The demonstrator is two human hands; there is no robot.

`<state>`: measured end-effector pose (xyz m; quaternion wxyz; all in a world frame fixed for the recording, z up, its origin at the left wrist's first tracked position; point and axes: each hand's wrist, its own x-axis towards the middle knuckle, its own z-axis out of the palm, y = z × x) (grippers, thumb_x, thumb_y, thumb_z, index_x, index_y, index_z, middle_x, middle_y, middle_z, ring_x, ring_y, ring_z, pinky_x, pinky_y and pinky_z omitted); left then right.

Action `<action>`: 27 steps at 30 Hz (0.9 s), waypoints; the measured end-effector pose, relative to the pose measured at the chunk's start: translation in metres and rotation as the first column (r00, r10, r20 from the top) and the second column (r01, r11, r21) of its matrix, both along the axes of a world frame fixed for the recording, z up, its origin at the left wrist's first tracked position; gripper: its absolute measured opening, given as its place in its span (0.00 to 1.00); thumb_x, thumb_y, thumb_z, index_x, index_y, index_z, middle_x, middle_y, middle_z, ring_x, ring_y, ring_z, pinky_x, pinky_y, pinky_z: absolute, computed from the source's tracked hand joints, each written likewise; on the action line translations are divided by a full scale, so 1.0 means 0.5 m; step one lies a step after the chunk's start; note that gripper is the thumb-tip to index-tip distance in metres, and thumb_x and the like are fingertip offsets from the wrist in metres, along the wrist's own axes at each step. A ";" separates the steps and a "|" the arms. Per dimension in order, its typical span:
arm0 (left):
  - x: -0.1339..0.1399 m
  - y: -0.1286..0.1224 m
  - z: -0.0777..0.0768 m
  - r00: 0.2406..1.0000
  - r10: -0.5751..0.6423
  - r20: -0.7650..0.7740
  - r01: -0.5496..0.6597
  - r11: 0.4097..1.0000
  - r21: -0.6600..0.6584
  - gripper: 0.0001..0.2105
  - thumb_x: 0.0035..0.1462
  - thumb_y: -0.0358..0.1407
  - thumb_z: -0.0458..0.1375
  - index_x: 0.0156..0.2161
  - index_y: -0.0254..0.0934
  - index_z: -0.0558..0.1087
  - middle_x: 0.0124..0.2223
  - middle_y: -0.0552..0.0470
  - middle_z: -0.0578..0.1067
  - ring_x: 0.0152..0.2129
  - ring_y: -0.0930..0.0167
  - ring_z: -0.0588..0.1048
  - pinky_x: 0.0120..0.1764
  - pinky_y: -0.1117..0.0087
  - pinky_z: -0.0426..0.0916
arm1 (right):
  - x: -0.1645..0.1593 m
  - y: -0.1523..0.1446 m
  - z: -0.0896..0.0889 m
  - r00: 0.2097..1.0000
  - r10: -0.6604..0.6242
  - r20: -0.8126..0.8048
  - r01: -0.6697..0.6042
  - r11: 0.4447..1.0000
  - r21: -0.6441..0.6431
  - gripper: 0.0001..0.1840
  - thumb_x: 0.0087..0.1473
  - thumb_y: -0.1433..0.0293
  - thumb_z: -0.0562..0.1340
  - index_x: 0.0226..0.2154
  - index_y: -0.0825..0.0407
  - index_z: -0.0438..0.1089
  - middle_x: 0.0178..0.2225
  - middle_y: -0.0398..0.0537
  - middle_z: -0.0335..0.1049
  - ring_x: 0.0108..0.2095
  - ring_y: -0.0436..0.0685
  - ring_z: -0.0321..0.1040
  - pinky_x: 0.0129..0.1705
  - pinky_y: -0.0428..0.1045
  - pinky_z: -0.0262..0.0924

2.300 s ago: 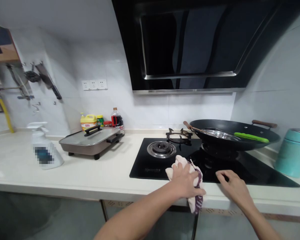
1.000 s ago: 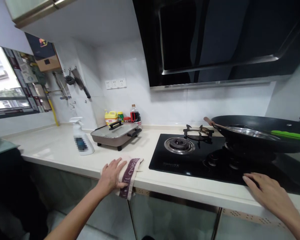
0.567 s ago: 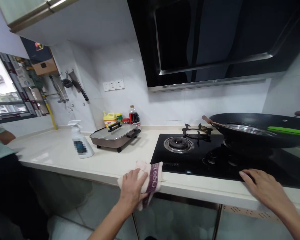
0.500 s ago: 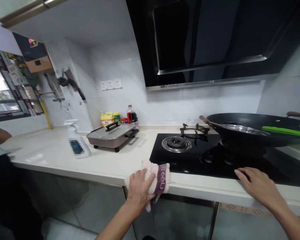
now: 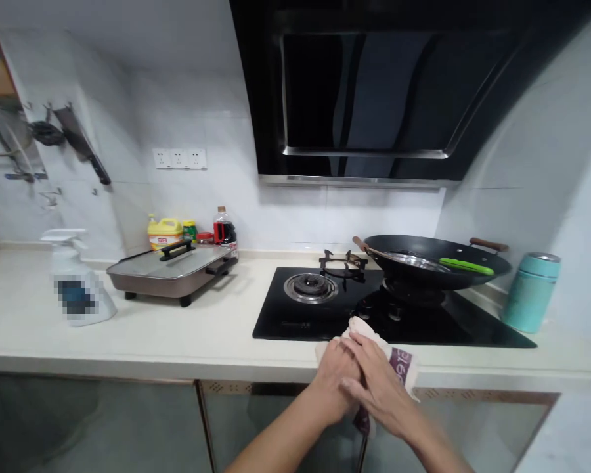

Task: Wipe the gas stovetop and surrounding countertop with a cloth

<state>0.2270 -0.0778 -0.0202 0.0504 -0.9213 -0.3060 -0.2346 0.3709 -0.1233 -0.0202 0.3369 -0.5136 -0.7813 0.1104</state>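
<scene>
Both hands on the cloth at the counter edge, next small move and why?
Probably regather the cloth and slide it onto the black cooktop. The left hand and right hand overlap on it at the counter's front edge, part hanging over.

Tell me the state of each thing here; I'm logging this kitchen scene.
Cloth: bunched at the counter edge under both hands.
Left hand: on the cloth.
Right hand: over the left hand.
Electric grill pan: lid closed.
Left burner: unlit, bare.
Wok: on the right burner, utensils inside.
Teal canister: lidded, upright.
</scene>
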 end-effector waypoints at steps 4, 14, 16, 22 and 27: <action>-0.097 -0.023 0.014 0.973 -0.192 0.132 0.205 0.974 -0.095 0.31 0.66 0.42 0.59 0.70 0.37 0.59 0.68 0.37 0.67 0.65 0.58 0.65 0.67 0.51 0.59 | -0.033 -0.012 0.006 0.992 0.041 0.122 -0.027 0.994 -0.108 0.56 0.54 0.40 0.65 0.74 0.46 0.46 0.75 0.54 0.42 0.75 0.69 0.38 0.76 0.68 0.38; -0.354 0.067 0.050 0.897 0.212 0.387 -0.143 0.970 -0.197 0.18 0.66 0.38 0.49 0.51 0.43 0.80 0.57 0.47 0.79 0.55 0.64 0.76 0.59 0.59 0.72 | -0.081 0.089 0.033 0.953 0.049 0.298 -0.073 0.995 0.071 0.46 0.50 0.48 0.72 0.66 0.43 0.62 0.69 0.55 0.58 0.71 0.72 0.48 0.73 0.69 0.39; -0.387 0.097 0.051 0.860 0.338 0.382 -0.280 0.939 -0.199 0.17 0.64 0.41 0.51 0.48 0.42 0.80 0.52 0.47 0.81 0.52 0.62 0.78 0.58 0.57 0.73 | -0.066 0.104 0.047 0.954 0.123 0.273 -0.150 0.986 0.077 0.41 0.50 0.48 0.71 0.63 0.44 0.66 0.66 0.53 0.62 0.68 0.68 0.54 0.72 0.65 0.43; -0.385 0.109 0.026 0.835 0.513 0.199 -0.497 0.858 -0.128 0.16 0.62 0.43 0.54 0.50 0.46 0.80 0.57 0.47 0.78 0.58 0.57 0.72 0.58 0.50 0.67 | 0.010 0.118 0.079 0.972 0.103 0.211 -0.112 0.993 0.033 0.22 0.54 0.58 0.66 0.51 0.45 0.74 0.56 0.48 0.72 0.59 0.62 0.64 0.66 0.59 0.53; -0.378 0.097 0.026 0.827 0.548 0.128 -0.531 0.835 -0.146 0.16 0.63 0.42 0.54 0.53 0.47 0.78 0.60 0.48 0.76 0.60 0.58 0.70 0.58 0.51 0.65 | 0.182 0.109 0.044 0.958 -0.188 0.215 0.176 0.982 0.072 0.25 0.56 0.57 0.61 0.54 0.49 0.74 0.58 0.52 0.72 0.61 0.65 0.64 0.66 0.61 0.54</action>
